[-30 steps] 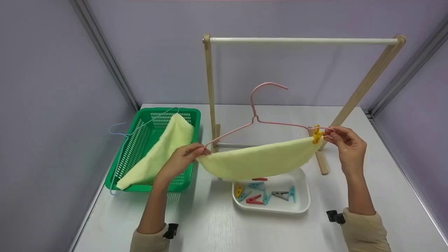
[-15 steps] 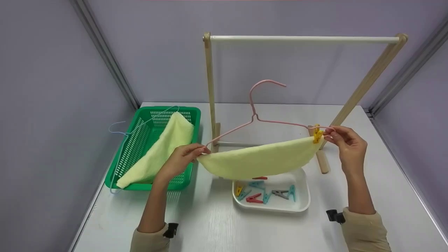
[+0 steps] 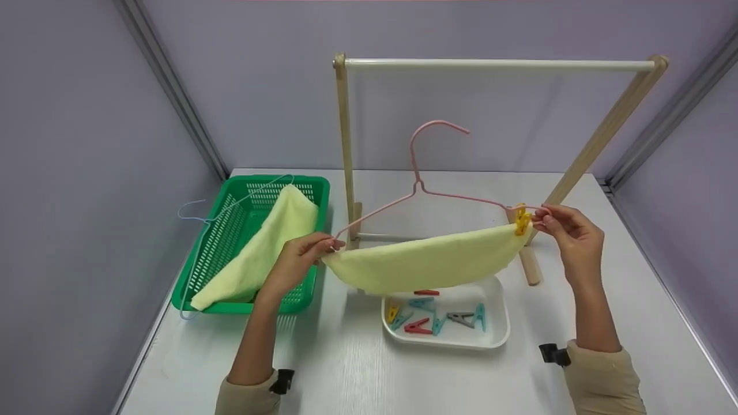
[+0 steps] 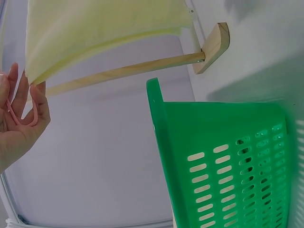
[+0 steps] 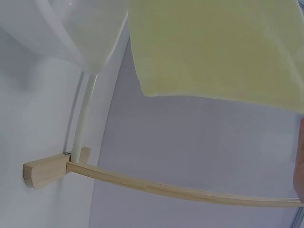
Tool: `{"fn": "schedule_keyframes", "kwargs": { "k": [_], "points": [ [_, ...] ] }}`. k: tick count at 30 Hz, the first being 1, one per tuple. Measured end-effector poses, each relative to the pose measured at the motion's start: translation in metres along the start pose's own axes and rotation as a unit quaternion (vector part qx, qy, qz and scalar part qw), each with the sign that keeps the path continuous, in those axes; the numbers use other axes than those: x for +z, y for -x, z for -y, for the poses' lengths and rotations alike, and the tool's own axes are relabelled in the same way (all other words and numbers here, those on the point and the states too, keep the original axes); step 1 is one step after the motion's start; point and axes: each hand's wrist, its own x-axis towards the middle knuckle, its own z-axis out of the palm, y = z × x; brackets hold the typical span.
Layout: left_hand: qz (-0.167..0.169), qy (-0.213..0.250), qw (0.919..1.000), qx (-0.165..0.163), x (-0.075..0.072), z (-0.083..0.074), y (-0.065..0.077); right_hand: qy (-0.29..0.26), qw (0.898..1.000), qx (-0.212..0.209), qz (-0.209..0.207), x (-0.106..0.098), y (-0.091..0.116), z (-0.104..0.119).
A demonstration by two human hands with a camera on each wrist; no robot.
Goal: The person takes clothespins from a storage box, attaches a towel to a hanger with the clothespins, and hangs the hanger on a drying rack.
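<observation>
Between both hands, a pink wire hanger [image 3: 418, 185] is held up above the table with its hook pointing upward. A pale yellow cloth [image 3: 426, 264] hangs along its lower part. My left hand [image 3: 297, 262] pinches the hanger's left end together with the cloth's corner; in the left wrist view the pink wire end [image 4: 34, 114] lies among the fingers. My right hand [image 3: 576, 245] pinches the hanger's right end. Just inward of those fingers, a yellow clothespin [image 3: 522, 220] clips the cloth to the hanger. Only a sliver of the right hand [image 5: 299, 166] shows in the right wrist view.
A green basket [image 3: 179, 302] at left holds another yellow cloth [image 3: 265, 248] and a blue hanger [image 3: 202, 221]. Below the held cloth, a white tray [image 3: 450, 343] contains several clothespins. Behind stands a wooden rack with a white rail [image 3: 496, 64].
The hanger has risen slightly, its hook moving up and a little left. Both hands keep their grip, the left one shifted slightly left and up.
</observation>
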Motion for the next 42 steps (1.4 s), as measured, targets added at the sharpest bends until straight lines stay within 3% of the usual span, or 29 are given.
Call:
{"fn": "schedule_keyframes", "kwargs": {
  "k": [8,16,21,24,28,32,37,42],
  "points": [
    [-0.018,0.005,0.9998,0.012,0.001,0.032,-0.007,0.016,1.000,0.017,0.016,-0.001,0.000,0.005],
    [-0.017,-0.005,0.9995,0.027,0.000,0.035,-0.008,0.043,0.999,0.013,-0.029,-0.001,-0.001,0.012],
    [-0.019,-0.007,0.9995,0.026,0.000,0.035,-0.008,0.036,0.997,-0.003,-0.064,-0.001,-0.002,0.019],
    [-0.020,-0.001,0.9995,0.024,0.001,0.035,-0.009,0.024,0.998,-0.009,-0.064,-0.001,-0.002,0.024],
    [-0.023,0.002,0.9995,0.024,0.001,0.035,-0.009,0.023,0.999,-0.018,-0.038,0.003,-0.001,0.030],
    [-0.027,0.001,0.9993,0.027,0.000,0.035,-0.010,0.017,0.999,-0.033,0.017,0.009,0.002,0.034],
    [-0.029,-0.002,0.9990,0.036,0.001,0.035,-0.010,0.018,0.994,-0.053,0.093,0.017,0.005,0.034],
    [-0.024,0.012,0.9991,0.033,0.002,0.035,-0.010,0.030,0.989,-0.063,0.134,0.021,0.005,0.033]
  ]
}}
